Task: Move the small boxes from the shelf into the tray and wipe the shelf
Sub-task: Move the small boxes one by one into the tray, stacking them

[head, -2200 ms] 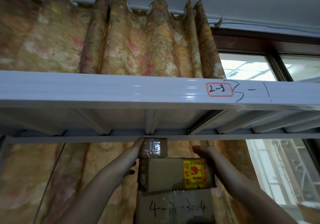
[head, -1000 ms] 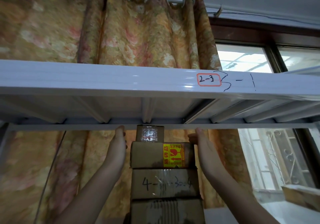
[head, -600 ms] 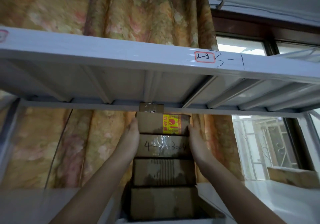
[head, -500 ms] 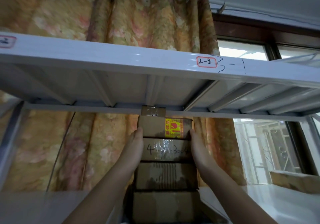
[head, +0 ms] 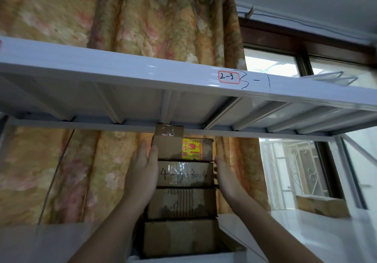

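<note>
A stack of small boxes, reaching the underside of the upper shelf, is clamped between the flat-fingered left hand and right hand, pressed against opposite sides, presumably so the column is kept from toppling.

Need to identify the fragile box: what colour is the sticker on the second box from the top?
Yellow with red markings, on the sticker; the head view shows it.

Both forearms are bare, with no sleeves, gloves, rings or watch visible on the hands.
</note>
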